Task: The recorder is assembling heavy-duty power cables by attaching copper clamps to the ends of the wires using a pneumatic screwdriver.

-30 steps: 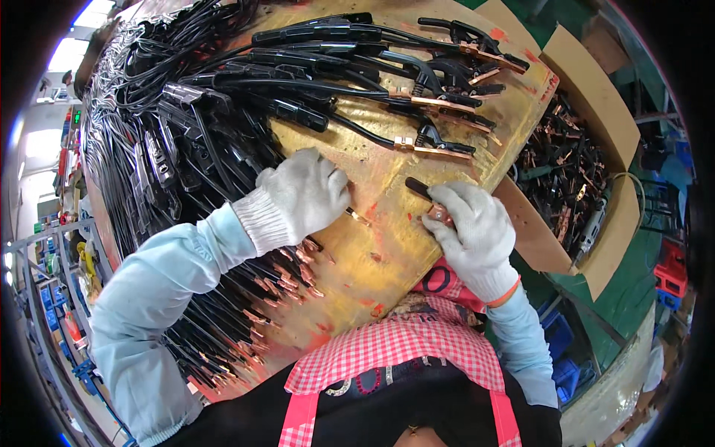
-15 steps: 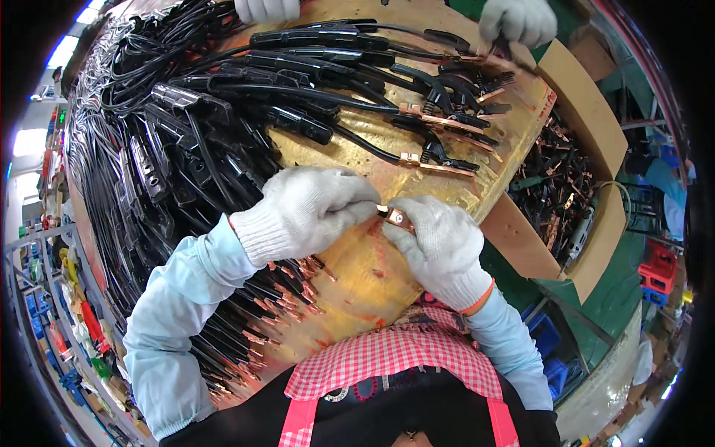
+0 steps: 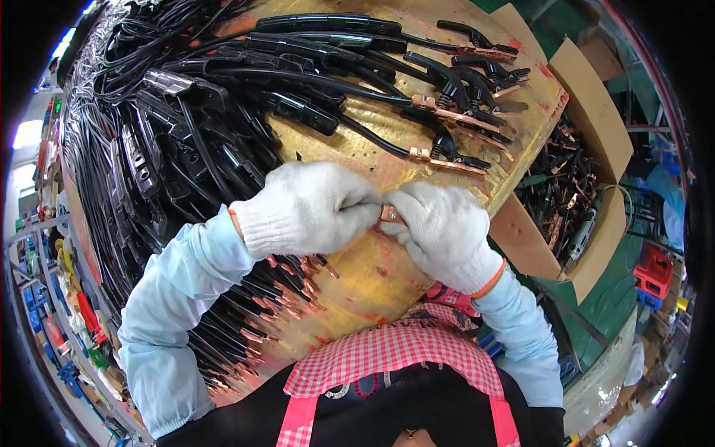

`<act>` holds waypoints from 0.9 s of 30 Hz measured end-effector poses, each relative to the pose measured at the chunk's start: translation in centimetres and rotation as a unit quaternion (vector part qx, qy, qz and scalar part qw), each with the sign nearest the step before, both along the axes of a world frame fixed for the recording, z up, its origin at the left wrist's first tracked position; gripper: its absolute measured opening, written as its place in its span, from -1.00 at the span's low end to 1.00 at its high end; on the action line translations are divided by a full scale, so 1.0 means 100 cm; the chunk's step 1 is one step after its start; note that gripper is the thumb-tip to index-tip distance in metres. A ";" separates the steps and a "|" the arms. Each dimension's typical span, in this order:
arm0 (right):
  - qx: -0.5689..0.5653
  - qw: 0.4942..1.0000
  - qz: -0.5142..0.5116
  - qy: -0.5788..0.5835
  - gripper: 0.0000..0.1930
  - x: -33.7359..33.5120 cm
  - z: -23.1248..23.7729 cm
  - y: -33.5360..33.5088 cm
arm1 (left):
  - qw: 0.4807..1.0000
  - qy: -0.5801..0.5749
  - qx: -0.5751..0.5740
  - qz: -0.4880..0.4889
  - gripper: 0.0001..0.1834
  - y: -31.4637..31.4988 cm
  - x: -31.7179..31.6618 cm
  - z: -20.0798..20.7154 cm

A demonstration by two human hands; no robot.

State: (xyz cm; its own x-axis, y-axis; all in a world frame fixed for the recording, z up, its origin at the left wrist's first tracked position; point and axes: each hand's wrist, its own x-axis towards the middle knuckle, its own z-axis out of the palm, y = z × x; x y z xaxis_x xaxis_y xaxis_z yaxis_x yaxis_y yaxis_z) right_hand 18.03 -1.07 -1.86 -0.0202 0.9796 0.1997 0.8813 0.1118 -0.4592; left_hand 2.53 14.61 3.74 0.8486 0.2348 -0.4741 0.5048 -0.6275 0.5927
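Both of my white-gloved hands meet over the middle of the yellow-brown tabletop (image 3: 350, 287). My right hand (image 3: 443, 227) is closed around a small copper-coloured metal piece (image 3: 390, 214), whose end with a small round spot sticks out toward the left; the rest is hidden in the glove. My left hand (image 3: 309, 208) pinches right at that end, its fingertips almost touching the piece. What the left fingers hold, if anything, is hidden. Just beyond my hands lie clamps with black handles and copper jaws (image 3: 450, 162), joined to black cables.
Black cables with black plastic sleeves (image 3: 298, 112) cover the table's left and far side. Below my left forearm, cable ends with bare copper tips (image 3: 287, 290) lie in rows. A cardboard box (image 3: 603, 119) of black and copper clamp parts (image 3: 555, 186) stands off the right edge.
My right hand has turned slightly and its fingers now cover more of the copper piece. Another person's two gloved hands at the far edge have gone out of view.
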 end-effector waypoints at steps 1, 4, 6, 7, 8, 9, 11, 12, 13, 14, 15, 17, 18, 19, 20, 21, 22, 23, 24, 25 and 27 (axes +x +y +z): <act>0.001 1.000 0.011 -0.008 -0.79 0.003 0.000 0.003 | 1.000 0.006 -0.011 0.007 -0.75 0.000 0.001 0.001; 0.025 0.999 0.033 0.008 -0.78 0.010 -0.003 0.005 | 1.000 0.009 -0.004 0.002 -0.76 0.001 0.001 0.000; 0.025 0.998 0.050 0.001 -0.78 0.014 -0.005 0.008 | 0.998 -0.007 0.056 -0.040 -0.77 0.001 -0.008 -0.005; 0.026 0.998 0.057 -0.001 -0.78 0.015 -0.006 0.009 | 0.998 -0.014 0.043 -0.040 -0.77 0.002 -0.010 -0.005; 0.012 0.997 0.076 -0.003 -0.77 0.015 -0.006 0.011 | 0.998 -0.020 0.031 -0.041 -0.77 0.004 -0.011 -0.004; -0.003 0.996 0.095 -0.005 -0.76 0.014 -0.005 0.014 | 0.999 -0.027 0.018 -0.041 -0.77 0.004 -0.012 -0.003; -0.009 0.993 0.120 -0.013 -0.74 0.013 -0.007 0.019 | 0.999 -0.004 0.012 -0.033 -0.77 0.003 -0.011 -0.002; -0.002 0.992 0.126 -0.019 -0.73 0.013 -0.010 0.019 | 0.999 0.008 0.009 -0.029 -0.77 0.002 -0.011 -0.002; 0.006 0.991 0.134 -0.027 -0.72 0.013 -0.011 0.020 | 0.999 -0.004 0.010 -0.030 -0.77 0.002 -0.012 -0.004; 0.005 0.991 0.133 -0.025 -0.72 0.013 -0.009 0.021 | 0.999 -0.015 0.011 -0.032 -0.77 0.002 -0.013 -0.006; 0.003 0.991 0.131 -0.023 -0.73 0.013 -0.007 0.021 | 0.999 -0.027 0.012 -0.033 -0.76 0.002 -0.014 -0.009; -0.002 0.993 0.119 -0.018 -0.73 0.013 -0.004 0.021 | 0.994 -0.079 0.075 -0.034 -0.79 -0.003 -0.018 -0.013; -0.002 0.994 0.109 -0.015 -0.73 0.012 -0.002 0.021 | 0.988 -0.105 0.106 -0.034 -0.81 -0.007 -0.020 -0.014; -0.004 0.995 0.097 -0.011 -0.74 0.012 -0.002 0.020 | 0.983 -0.114 0.137 -0.034 -0.82 -0.009 -0.021 -0.016; 0.005 0.995 0.101 -0.010 -0.73 0.013 -0.003 0.019 | 0.977 -0.123 0.168 -0.034 -0.82 -0.012 -0.023 -0.017; 0.014 0.994 0.106 -0.010 -0.73 0.015 -0.004 0.019 | 0.971 -0.132 0.199 -0.034 -0.83 -0.014 -0.025 -0.018; 0.025 0.993 0.112 -0.009 -0.73 0.015 -0.005 0.019 | 0.968 -0.122 0.217 -0.033 -0.80 -0.016 -0.028 -0.020; 0.022 0.992 0.121 -0.009 -0.74 0.015 -0.006 0.020 | 0.968 -0.121 0.214 -0.045 -0.81 -0.016 -0.028 -0.020; 0.018 0.991 0.130 -0.009 -0.74 0.015 -0.007 0.021 | 0.968 -0.120 0.211 -0.056 -0.81 -0.015 -0.027 -0.020; 0.017 0.990 0.141 -0.010 -0.75 0.015 -0.007 0.023 | 0.968 -0.119 0.211 -0.066 -0.81 -0.013 -0.026 -0.019; 0.011 0.988 0.151 -0.023 -0.76 0.014 -0.008 0.024 | 0.973 -0.091 0.198 -0.080 -0.83 -0.011 -0.023 -0.021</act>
